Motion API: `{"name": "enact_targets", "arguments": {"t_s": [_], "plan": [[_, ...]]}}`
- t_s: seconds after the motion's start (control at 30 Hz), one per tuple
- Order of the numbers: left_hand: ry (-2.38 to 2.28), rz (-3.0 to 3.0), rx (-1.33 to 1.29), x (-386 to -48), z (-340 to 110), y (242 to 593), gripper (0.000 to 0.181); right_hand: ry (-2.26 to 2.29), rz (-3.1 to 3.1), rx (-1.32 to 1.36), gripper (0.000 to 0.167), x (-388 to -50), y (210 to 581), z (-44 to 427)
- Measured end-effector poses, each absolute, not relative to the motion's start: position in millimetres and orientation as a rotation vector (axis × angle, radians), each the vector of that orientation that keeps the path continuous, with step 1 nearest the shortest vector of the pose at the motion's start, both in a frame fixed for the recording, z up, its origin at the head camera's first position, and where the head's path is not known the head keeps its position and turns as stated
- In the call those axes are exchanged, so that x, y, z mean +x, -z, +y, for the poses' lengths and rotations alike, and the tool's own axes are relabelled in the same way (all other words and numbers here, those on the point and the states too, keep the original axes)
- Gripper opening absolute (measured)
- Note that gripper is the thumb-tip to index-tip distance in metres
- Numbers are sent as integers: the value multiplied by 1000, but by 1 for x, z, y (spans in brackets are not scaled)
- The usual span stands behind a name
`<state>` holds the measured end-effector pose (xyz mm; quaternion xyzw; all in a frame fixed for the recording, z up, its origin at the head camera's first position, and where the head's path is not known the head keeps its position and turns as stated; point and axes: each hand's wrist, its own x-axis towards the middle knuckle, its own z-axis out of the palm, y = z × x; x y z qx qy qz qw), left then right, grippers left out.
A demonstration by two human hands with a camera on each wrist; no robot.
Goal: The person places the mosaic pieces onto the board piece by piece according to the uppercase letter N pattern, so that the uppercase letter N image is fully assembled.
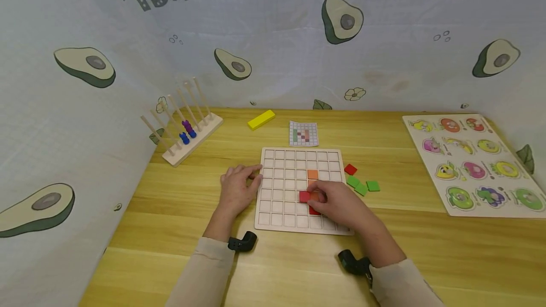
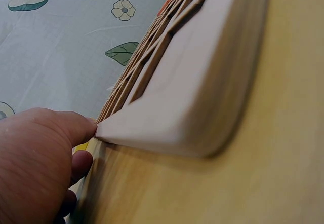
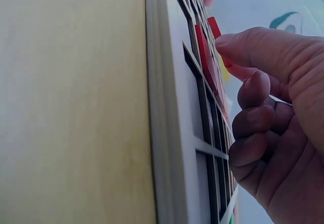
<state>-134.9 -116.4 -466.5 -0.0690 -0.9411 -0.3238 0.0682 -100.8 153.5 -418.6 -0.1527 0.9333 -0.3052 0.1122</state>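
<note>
A wooden grid board (image 1: pixel 294 230) lies flat on the table. My right hand (image 1: pixel 341 203) is over its middle, pinching a red square tile (image 3: pixel 214 27) between thumb and index finger; the tile is tilted above the grid. Another red tile (image 3: pixel 205 57) stands close by in the board. An orange tile (image 1: pixel 313 174) sits in a cell just beyond the fingers, and the fingers partly hide other tiles. At the board's left edge rests my left hand (image 1: pixel 239 188), its thumb and index finger touching the rim, the other fingers loosely bent.
Behind the board lies a printed pattern card (image 1: pixel 304 129). Several green tiles (image 1: pixel 373 185) and a loose red tile (image 1: pixel 350 169) are right of it. A yellow block (image 1: pixel 261 120), a peg stand (image 1: pixel 187 145) with beads, and a fruit puzzle board (image 1: pixel 458 148) surround the area.
</note>
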Motion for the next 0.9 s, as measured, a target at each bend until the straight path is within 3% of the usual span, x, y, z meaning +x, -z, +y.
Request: {"name": "enact_targets", "arguments": {"t_s": [0.9], "plan": [[958,-2841,-206,-135,-116,466,32,899,2704,-322,23,-107,421,155]]}}
